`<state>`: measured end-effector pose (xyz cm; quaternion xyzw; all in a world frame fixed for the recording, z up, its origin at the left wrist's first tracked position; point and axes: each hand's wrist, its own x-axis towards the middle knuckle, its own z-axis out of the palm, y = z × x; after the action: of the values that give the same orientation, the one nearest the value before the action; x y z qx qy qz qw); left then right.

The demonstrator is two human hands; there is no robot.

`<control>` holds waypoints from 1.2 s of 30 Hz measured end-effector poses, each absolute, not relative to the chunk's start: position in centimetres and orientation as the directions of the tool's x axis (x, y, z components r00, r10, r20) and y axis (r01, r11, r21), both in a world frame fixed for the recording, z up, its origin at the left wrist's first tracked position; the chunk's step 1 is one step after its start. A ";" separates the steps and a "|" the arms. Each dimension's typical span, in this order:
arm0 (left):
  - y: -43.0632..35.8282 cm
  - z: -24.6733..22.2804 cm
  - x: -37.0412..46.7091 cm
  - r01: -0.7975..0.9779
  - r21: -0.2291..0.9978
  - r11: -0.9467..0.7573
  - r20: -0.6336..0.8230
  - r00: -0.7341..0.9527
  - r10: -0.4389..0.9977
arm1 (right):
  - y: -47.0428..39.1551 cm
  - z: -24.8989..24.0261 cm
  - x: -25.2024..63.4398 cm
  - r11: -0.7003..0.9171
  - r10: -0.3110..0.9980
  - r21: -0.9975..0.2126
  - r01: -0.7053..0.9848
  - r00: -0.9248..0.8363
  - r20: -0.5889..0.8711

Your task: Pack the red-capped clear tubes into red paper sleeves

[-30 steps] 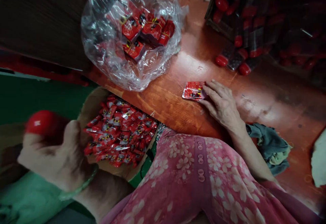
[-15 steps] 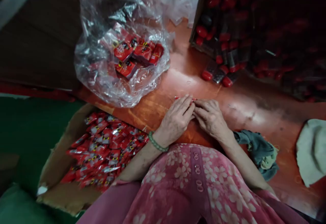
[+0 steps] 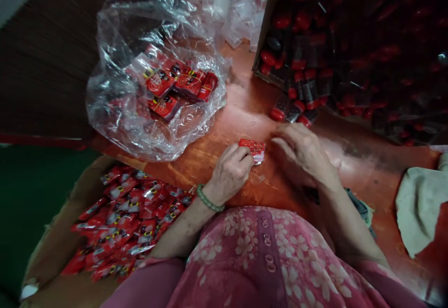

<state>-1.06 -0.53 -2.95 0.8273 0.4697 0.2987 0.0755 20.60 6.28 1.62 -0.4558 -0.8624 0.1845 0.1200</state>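
My left hand (image 3: 233,170), with a green bead bracelet at the wrist, is closed on a small red printed card (image 3: 257,148) just above the tabletop. Fingers cover the card's left part, and a pale shiny strip shows along its lower edge. My right hand (image 3: 297,144) is apart from the card, to its right, with thumb and fingers spread and slightly blurred. Just beyond its fingertips lie small clear containers with red ends (image 3: 296,110); I see nothing between the fingers.
A clear plastic bag (image 3: 154,144) holding red printed cards lies at the back left. Below the table edge stands a cardboard box (image 3: 45,252) of red packets. Another box (image 3: 264,23) with red-ended containers is at the back right. Cloths (image 3: 418,205) lie on the right.
My right hand has left the card and moved right and away, toward the red-ended containers, its fingers spreading. My left hand keeps the card, which now shows more. The view has shifted slightly.
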 end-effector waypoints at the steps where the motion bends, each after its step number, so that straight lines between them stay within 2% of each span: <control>1: -0.4 -3.0 -1.2 0.713 0.441 -0.546 0.407 0.383 0.829 | 7.5 1.4 20.6 0.496 0.856 -0.362 0.789 -0.514 0.053; 4: -0.2 -3.0 -1.4 0.662 0.536 -0.524 0.336 0.402 0.852 | 10.4 -0.1 19.8 0.379 0.925 -0.174 0.909 -0.369 0.086; 7: 0.1 -2.6 -1.6 0.641 0.592 -0.488 0.269 0.414 0.870 | 11.6 -1.6 18.9 0.350 0.934 -0.134 0.927 -0.334 0.129; 13: 1.0 -1.9 -1.9 0.558 0.723 -0.408 0.167 0.432 0.886 | 9.3 -1.6 18.3 0.327 0.945 -0.154 0.932 -0.328 0.022; 18: 1.5 -1.6 -2.1 0.545 0.781 -0.306 0.075 0.405 0.911 | 6.9 -0.1 18.9 0.294 0.947 -0.211 0.932 -0.314 -0.069; 25: 1.2 -2.1 -1.7 0.459 0.862 -0.216 0.148 0.180 0.972 | 5.3 0.5 21.5 0.353 0.924 -0.319 0.880 -0.382 -0.032; 28: 0.9 -1.8 -1.6 0.405 0.883 -0.240 0.196 0.147 0.970 | 4.8 0.4 22.6 0.346 0.925 -0.341 0.874 -0.379 -0.031; 30: 0.7 -1.4 -1.6 0.373 0.886 -0.274 0.233 0.152 0.960 | 4.5 0.5 23.2 0.339 0.931 -0.400 0.851 -0.365 0.012; 32: 0.4 -1.0 -1.5 0.349 0.891 -0.290 0.250 0.155 0.956 | 4.3 1.0 23.7 0.325 0.939 -0.542 0.775 -0.335 0.084; 35: 0.1 -0.8 -1.6 0.295 0.920 -0.258 0.222 0.151 0.963 | 4.0 1.9 23.8 0.187 0.980 -0.862 0.472 -0.146 0.132; 36: 0.1 -0.8 -1.6 0.269 0.934 -0.235 0.202 0.147 0.968 | 3.8 2.2 23.6 0.140 0.990 -0.927 0.347 -0.068 0.124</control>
<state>-1.63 0.06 -0.84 0.6477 0.4777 0.4452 0.3926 23.63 3.84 2.18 -0.5350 -0.6248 0.3791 0.4239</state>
